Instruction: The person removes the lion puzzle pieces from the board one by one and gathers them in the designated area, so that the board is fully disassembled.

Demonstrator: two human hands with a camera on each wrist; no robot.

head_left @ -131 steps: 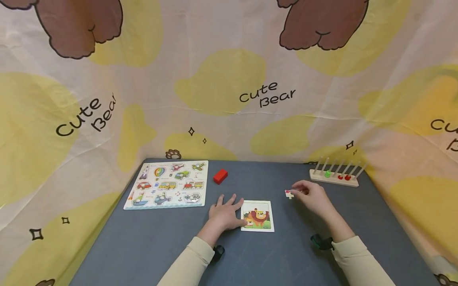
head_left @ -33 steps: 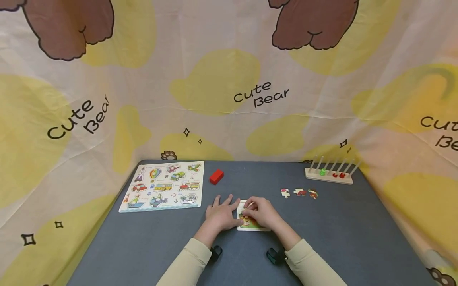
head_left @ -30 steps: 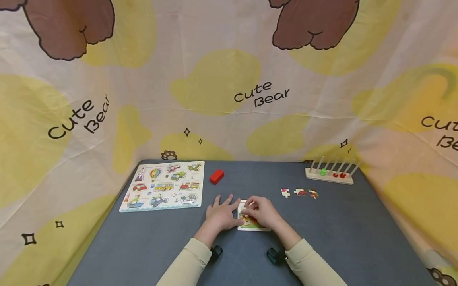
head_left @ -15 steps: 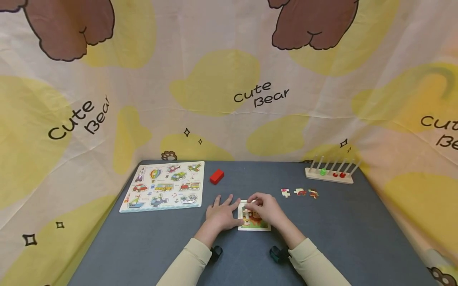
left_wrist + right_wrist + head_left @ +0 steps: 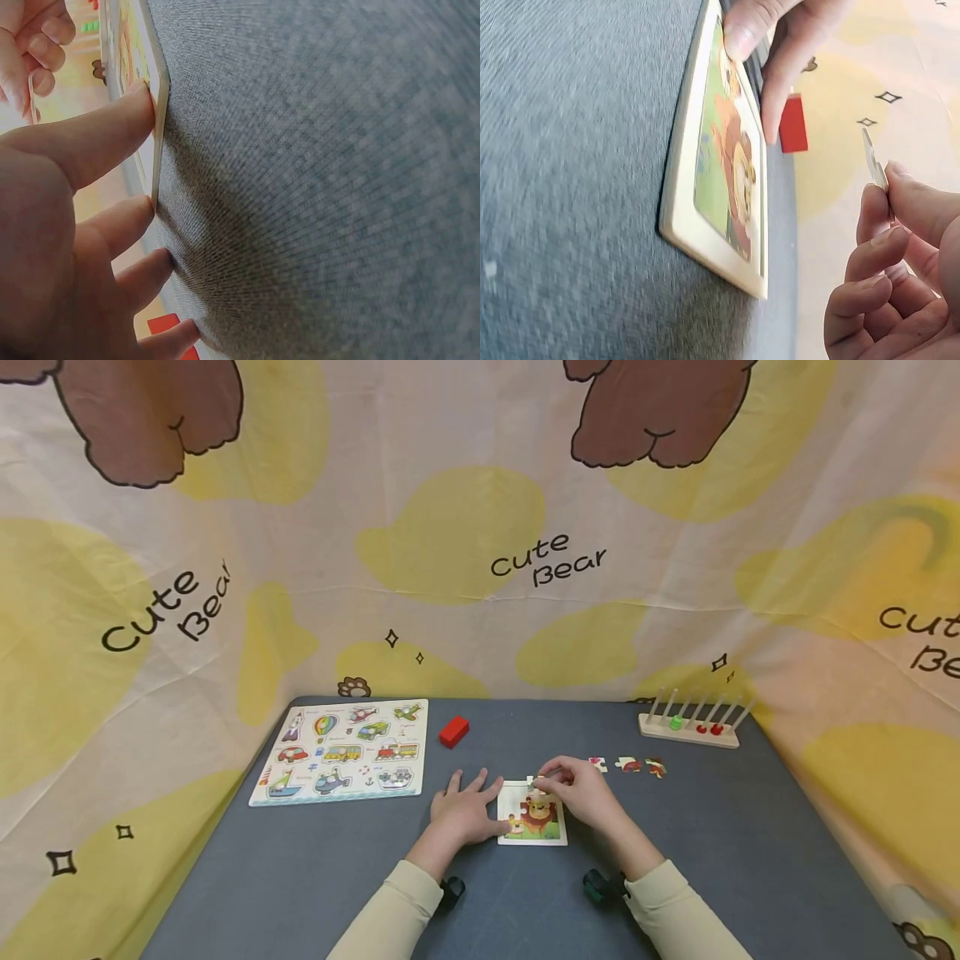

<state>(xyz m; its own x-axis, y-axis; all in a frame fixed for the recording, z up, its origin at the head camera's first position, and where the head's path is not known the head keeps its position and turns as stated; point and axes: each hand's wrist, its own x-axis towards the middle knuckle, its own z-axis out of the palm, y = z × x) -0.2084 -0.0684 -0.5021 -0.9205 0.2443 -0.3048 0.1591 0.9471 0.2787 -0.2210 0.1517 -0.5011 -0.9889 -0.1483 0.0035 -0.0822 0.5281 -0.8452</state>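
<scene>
A small square lion jigsaw puzzle tray [image 5: 512, 796] with a pale rim lies on the table. Its lower part shows lion picture pieces, while bare board shows at its upper left. My left hand [image 5: 462, 814] is spread beside it, thumb [image 5: 112, 135] pressing on the rim and picture, index fingertip at the edge. Just over the tray's far side, my right hand [image 5: 581, 789] pinches a puzzle piece [image 5: 873, 161] between thumb and index finger. In the right wrist view this thin piece is seen edge-on, clear of the tray.
Three loose puzzle pieces lie in a row, among them a red-and-brown piece [image 5: 628, 764]. A red block [image 5: 453, 732] sits behind the left hand. At the back left is a vehicle picture board [image 5: 352, 768]; at the back right, a pegged wooden stand [image 5: 690, 732] with beads.
Two more loose pieces have joined the first in the row. My right hand has lifted a piece from the tray and drawn it back and right. The left hand stays in place.
</scene>
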